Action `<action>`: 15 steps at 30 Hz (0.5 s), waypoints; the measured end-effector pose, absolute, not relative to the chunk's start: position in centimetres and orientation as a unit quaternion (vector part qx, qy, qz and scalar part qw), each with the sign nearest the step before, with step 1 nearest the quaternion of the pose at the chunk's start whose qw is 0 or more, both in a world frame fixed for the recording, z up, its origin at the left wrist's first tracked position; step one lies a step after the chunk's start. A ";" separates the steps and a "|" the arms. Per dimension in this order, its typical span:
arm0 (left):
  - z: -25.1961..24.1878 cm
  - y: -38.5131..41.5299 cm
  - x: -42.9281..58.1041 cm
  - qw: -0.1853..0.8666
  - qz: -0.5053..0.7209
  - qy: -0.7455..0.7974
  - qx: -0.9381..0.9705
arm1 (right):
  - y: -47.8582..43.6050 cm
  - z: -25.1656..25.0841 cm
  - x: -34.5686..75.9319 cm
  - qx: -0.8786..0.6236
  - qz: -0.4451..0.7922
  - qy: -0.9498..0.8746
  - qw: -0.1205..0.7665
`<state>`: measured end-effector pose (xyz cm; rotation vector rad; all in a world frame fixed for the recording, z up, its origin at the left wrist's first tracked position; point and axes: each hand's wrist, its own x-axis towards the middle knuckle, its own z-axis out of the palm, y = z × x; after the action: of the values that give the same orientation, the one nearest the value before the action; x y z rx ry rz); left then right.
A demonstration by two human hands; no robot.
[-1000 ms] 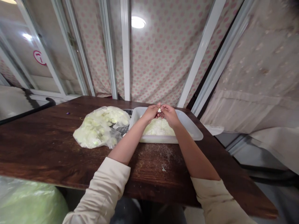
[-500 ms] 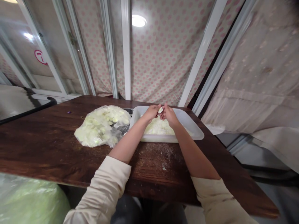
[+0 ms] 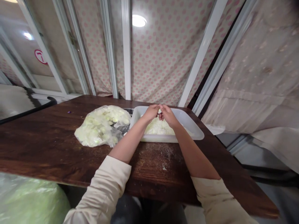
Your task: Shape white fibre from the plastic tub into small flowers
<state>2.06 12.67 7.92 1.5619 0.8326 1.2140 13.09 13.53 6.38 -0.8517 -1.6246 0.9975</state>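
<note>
Table (image 3: 46,140); L/R fingers (image 3: 161,117) tight on wht pc (image 3: 159,111)

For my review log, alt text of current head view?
Left hand and right hand hold a small white piece over a white rectangular plastic tray of pale bits, beside a clear plastic bag of pale-green pieces.

Above the middle of the tray (image 3: 192,127), the left hand (image 3: 152,113) and right hand (image 3: 168,115) fill the way. The tray's right end lies open from above, behind low walls. The bag (image 3: 100,127), just beside the tray, blocks a low pass from the left. Left of it, the table (image 3: 46,143) gives broad room; the window (image 3: 161,62) limits reach behind.
</note>
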 end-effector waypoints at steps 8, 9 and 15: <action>7.6 13.1 1.8 0.453 0.506 0.358 0.641 | 13.6 6.3 13.1 -0.334 0.412 -0.682 0.504; 7.6 13.1 1.8 0.450 0.510 0.364 0.636 | 13.6 6.4 13.1 -0.327 0.420 -0.677 0.509; 7.7 13.0 1.8 0.460 0.541 0.385 0.590 | 13.5 6.7 13.3 -0.336 0.425 -0.628 0.559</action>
<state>1.80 13.05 7.74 1.4526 0.9467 1.3319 13.26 13.51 6.72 -0.7923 -1.4808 1.0016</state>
